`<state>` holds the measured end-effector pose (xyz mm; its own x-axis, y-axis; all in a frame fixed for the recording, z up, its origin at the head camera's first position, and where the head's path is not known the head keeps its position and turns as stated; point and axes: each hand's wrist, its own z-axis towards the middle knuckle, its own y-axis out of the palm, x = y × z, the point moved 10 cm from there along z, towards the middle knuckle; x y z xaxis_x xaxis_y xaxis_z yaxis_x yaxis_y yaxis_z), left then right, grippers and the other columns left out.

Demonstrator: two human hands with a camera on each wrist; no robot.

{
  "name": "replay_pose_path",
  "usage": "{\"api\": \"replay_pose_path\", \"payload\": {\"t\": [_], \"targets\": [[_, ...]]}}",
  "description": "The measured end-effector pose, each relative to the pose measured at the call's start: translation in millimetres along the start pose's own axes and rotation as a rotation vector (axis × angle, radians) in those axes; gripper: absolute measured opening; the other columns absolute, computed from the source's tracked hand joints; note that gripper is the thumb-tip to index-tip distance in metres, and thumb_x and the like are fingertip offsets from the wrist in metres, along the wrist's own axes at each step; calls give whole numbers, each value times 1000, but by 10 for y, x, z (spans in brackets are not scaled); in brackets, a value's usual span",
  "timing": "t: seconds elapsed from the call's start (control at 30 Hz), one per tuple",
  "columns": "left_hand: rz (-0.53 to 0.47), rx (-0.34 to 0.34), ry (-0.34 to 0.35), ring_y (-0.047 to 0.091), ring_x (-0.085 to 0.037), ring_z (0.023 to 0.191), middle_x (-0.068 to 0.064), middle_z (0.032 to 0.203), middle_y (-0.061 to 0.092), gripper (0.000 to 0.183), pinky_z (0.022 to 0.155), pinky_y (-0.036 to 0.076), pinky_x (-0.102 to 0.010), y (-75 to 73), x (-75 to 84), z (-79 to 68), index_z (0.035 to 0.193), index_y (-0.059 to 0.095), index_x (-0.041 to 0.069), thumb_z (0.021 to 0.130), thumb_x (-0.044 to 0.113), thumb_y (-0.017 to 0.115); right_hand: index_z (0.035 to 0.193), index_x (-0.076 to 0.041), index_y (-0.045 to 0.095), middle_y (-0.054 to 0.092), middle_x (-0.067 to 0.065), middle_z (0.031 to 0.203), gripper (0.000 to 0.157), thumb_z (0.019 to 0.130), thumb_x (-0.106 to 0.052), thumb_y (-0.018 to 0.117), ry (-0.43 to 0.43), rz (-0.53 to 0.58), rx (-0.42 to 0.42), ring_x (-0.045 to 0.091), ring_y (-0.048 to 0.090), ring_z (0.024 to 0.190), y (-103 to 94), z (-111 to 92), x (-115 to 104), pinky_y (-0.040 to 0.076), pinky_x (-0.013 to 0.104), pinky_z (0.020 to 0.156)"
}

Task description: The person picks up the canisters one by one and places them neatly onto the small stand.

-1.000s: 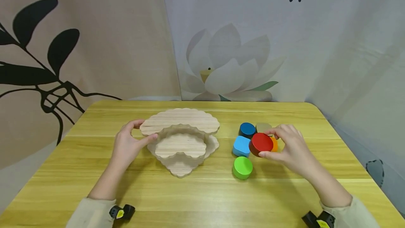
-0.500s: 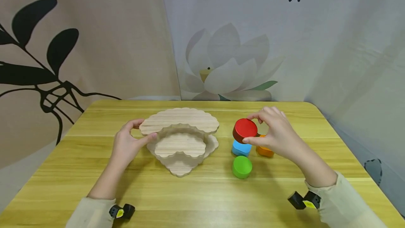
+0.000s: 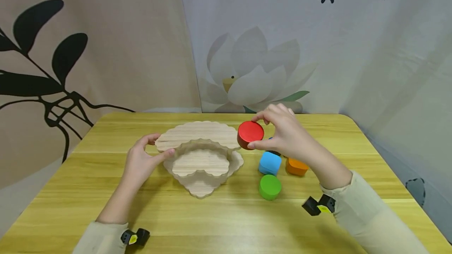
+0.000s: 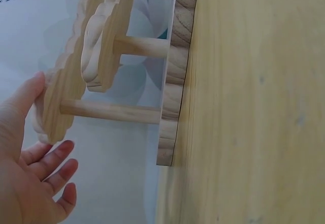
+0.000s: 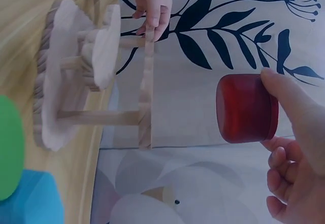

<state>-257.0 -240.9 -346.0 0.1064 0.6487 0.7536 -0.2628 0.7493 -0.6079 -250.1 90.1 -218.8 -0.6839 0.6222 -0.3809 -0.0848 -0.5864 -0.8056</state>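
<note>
A pale wooden tiered stand [image 3: 199, 132] with scalloped edges rests on the table, its upper boards raised on round pegs [image 4: 111, 111]. My left hand [image 3: 143, 162] grips the left end of the top board, the thumb on one face and fingers on the other. Held up between thumb and fingers of my right hand [image 3: 287, 134] is a red round block [image 3: 250, 132], beside the right end of that top board. In the right wrist view the red block [image 5: 246, 108] hangs well above the tabletop, apart from the stand.
Right of the stand lie a light blue rounded block [image 3: 270, 163], a green round block [image 3: 270, 187] and an orange block [image 3: 297, 166]. A dark blue block [image 3: 273, 153] is mostly hidden behind my right hand. A printed curtain [image 3: 148, 50] hangs behind the table [image 3: 226, 226].
My right hand has carried the red block left and upward, from over the other blocks to beside the stand's top board. The left hand and the stand have stayed in place.
</note>
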Motion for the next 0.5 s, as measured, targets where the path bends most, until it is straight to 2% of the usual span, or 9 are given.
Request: {"api": "replay_pose_path", "payload": {"t": [0.23, 0.5], "targets": [[1, 4, -5, 48, -30, 101, -16, 120, 52, 75, 77, 38, -40, -4, -3, -5, 134, 51, 3, 77, 42, 80, 106, -10, 66, 50, -1, 86, 51, 67, -34, 88, -19, 46, -38, 20, 40, 88, 84, 226, -133, 27, 39, 77], [10, 9, 6, 49, -30, 93, -15, 118, 52, 75, 67, 39, -35, 4, -11, -5, 133, 51, 4, 76, 45, 79, 105, -9, 67, 55, -2, 93, 48, 69, -34, 87, -16, 79, -53, 17, 43, 93, 256, 471, -256, 32, 38, 81]]}}
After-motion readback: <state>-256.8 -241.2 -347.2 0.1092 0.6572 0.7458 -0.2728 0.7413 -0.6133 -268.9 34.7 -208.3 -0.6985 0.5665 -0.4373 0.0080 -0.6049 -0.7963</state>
